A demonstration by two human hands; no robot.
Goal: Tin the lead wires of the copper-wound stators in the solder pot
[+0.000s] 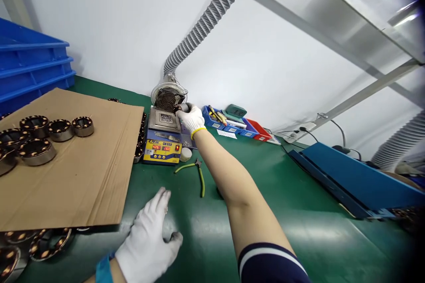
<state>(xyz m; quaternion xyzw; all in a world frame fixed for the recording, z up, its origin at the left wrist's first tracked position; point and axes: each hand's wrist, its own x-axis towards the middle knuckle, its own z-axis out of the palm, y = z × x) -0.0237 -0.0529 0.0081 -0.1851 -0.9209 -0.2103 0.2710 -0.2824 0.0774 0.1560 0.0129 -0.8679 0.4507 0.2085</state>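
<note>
My right hand [192, 119], in a white glove with a yellow cuff, reaches far forward and grips a motor stator [181, 108] at its edge. The stator is tilted and partly hidden by the fingers, above the right side of a solder pot [165, 120]. The pot's yellow front panel [162, 151] shows lit red digits. Close to the viewer, my left hand [148, 241], also white-gloved, is open with thumb and fingers apart over the green table [199, 239]. Green-handled cutters [198, 172] lie open between the left hand and the pot.
Several stators [36, 152] stand on a cardboard sheet [83, 177] at left, with more beneath it. Blue crates [33, 66] are stacked behind. A fume hose [206, 22] ends behind the pot. Small bins [232, 126] line the wall; a blue panel [358, 177] lies right.
</note>
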